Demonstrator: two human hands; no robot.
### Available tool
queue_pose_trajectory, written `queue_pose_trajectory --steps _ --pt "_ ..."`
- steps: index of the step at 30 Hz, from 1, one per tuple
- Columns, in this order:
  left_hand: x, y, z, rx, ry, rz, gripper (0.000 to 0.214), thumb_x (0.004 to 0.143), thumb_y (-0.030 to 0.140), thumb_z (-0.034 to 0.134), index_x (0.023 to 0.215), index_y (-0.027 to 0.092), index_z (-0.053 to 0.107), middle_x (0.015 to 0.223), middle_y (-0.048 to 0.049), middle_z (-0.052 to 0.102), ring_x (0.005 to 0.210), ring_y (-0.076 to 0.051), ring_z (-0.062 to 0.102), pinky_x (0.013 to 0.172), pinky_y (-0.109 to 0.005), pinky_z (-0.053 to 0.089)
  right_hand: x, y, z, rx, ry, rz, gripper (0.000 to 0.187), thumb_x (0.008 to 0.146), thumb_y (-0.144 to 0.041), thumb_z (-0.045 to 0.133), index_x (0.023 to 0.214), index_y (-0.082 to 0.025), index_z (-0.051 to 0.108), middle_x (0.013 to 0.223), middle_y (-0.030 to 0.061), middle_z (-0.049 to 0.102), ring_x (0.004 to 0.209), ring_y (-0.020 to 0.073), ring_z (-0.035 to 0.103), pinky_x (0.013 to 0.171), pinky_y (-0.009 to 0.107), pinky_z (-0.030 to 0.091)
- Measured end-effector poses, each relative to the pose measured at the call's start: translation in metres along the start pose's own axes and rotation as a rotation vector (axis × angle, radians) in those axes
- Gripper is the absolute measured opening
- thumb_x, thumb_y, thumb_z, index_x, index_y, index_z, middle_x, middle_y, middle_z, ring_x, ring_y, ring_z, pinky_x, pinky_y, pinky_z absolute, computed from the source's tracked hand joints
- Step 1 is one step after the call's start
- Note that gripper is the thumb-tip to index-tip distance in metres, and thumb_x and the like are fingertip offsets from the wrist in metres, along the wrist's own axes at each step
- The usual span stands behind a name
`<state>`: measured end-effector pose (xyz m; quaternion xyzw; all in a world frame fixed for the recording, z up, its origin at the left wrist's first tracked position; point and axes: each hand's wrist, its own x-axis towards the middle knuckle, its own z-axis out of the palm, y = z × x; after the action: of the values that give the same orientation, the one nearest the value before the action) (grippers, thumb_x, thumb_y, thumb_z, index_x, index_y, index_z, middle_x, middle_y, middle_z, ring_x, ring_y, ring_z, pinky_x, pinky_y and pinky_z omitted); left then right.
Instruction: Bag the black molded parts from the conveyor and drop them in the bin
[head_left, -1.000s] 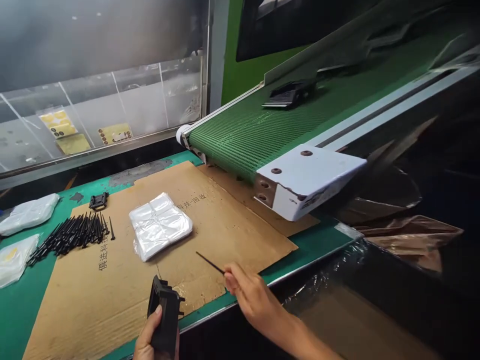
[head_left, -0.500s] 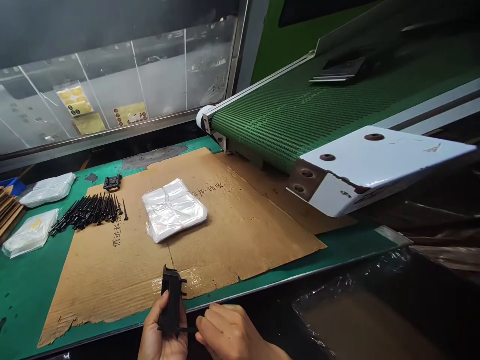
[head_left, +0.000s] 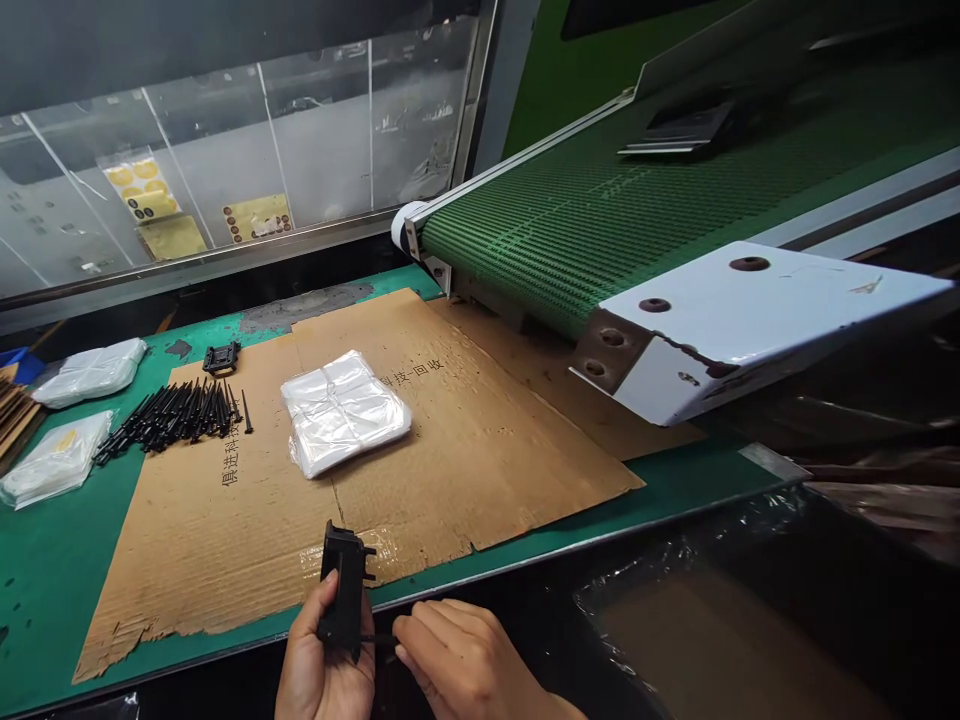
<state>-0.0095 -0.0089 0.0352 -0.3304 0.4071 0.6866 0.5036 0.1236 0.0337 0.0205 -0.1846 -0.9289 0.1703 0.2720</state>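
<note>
My left hand (head_left: 322,670) grips a black plastic part (head_left: 343,585) upright at the table's near edge. My right hand (head_left: 457,665) is closed in a pinch on a thin black pin (head_left: 379,637), held against the part's lower side. Further left on the cardboard sheet (head_left: 480,460) lies a pile of black pins (head_left: 169,418). A stack of clear plastic bags (head_left: 343,410) rests in the middle of the cardboard. A second black part (head_left: 682,128) sits up on the green conveyor belt (head_left: 555,230).
A small black part (head_left: 222,357) lies beyond the pins. White filled bags (head_left: 90,372) lie at the far left on the green table (head_left: 45,560). The conveyor's white end bracket (head_left: 750,320) overhangs the table. A plastic-lined box (head_left: 712,640) stands at lower right.
My right hand brought the thin pin in from the cardboard's edge to the black part in my left hand. The view shifted left and steadied.
</note>
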Motion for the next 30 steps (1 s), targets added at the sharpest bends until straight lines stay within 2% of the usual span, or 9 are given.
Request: queue_pose_trajectory --steps 5,12,16,19,21,23,25,30 --pt "0.0 0.0 0.0 -0.024 -0.035 0.011 0.032 0.084 0.0 0.04 0.06 0.007 0.06 0.056 -0.007 0.067 0.051 -0.01 0.063 0.051 -0.017 0.054 -0.004 0.0 -0.003 -0.027 0.041 0.018 0.038 0.094 -0.018 0.025 0.062 -0.018 0.045 0.054 -0.0006 0.049 0.047 0.0113 0.045 0.051 0.024 0.032" --pt "0.001 -0.001 -0.005 0.007 -0.044 -0.025 0.028 0.083 0.0 0.041 0.064 0.008 0.06 0.058 -0.0056 0.067 0.053 -0.01 0.063 0.051 -0.017 0.054 -0.005 0.004 -0.003 -0.033 0.012 -0.021 0.036 0.091 -0.013 0.027 0.058 -0.018 0.04 0.049 -0.0032 0.043 0.042 0.0095 0.039 0.047 0.025 0.026" --pt "0.002 -0.005 -0.009 0.08 -0.063 -0.021 0.024 0.078 -0.003 0.045 0.064 0.011 0.059 0.056 -0.0016 0.066 0.047 -0.01 0.061 0.048 -0.017 0.052 -0.002 0.013 -0.003 -0.021 0.069 0.002 0.033 0.09 -0.012 0.03 0.058 -0.019 0.038 0.049 -0.004 0.042 0.042 0.0091 0.037 0.047 0.024 0.025" --pt "0.0 -0.005 -0.012 0.141 -0.048 -0.044 0.028 0.079 -0.003 0.043 0.059 0.01 0.057 0.053 -0.0029 0.064 0.047 -0.009 0.06 0.048 -0.017 0.051 0.005 0.024 -0.005 -0.035 0.114 0.063 0.032 0.09 -0.013 0.032 0.059 -0.019 0.038 0.048 -0.0047 0.04 0.041 0.009 0.036 0.046 0.024 0.024" --pt "0.0 -0.003 -0.016 0.242 -0.151 -0.06 0.022 0.078 -0.001 0.047 0.063 0.009 0.059 0.054 -0.004 0.065 0.048 -0.01 0.061 0.048 -0.018 0.05 0.01 0.031 -0.009 -0.035 0.131 0.106 0.032 0.091 -0.015 0.032 0.06 -0.019 0.037 0.048 -0.0051 0.039 0.041 0.009 0.036 0.045 0.024 0.023" --pt "0.001 0.001 -0.021 0.347 -0.324 -0.054 0.01 0.073 0.002 0.057 0.075 0.01 0.063 0.059 -0.0039 0.066 0.05 -0.011 0.061 0.049 -0.018 0.049 0.013 0.035 -0.015 -0.013 0.119 0.092 0.034 0.092 -0.017 0.031 0.059 -0.02 0.036 0.047 -0.0051 0.038 0.041 0.0091 0.035 0.045 0.024 0.023" --pt "0.003 0.005 -0.025 0.391 -0.464 -0.021 0.024 0.067 0.005 0.066 0.089 0.014 0.064 0.066 -0.002 0.067 0.051 -0.01 0.06 0.049 -0.018 0.048 0.015 0.036 -0.021 0.012 0.083 0.013 0.035 0.093 -0.018 0.029 0.058 -0.02 0.036 0.048 -0.0047 0.038 0.042 0.0096 0.034 0.046 0.024 0.024" --pt "0.007 0.009 -0.026 0.416 -0.626 0.0 0.037 0.067 0.008 0.068 0.101 0.02 0.064 0.062 0.001 0.063 0.045 -0.006 0.054 0.045 -0.014 0.044 0.018 0.028 -0.029 0.006 -0.01 -0.235 0.037 0.092 -0.019 0.026 0.058 -0.019 0.041 0.049 -0.0029 0.043 0.042 0.0114 0.035 0.045 0.027 0.022"
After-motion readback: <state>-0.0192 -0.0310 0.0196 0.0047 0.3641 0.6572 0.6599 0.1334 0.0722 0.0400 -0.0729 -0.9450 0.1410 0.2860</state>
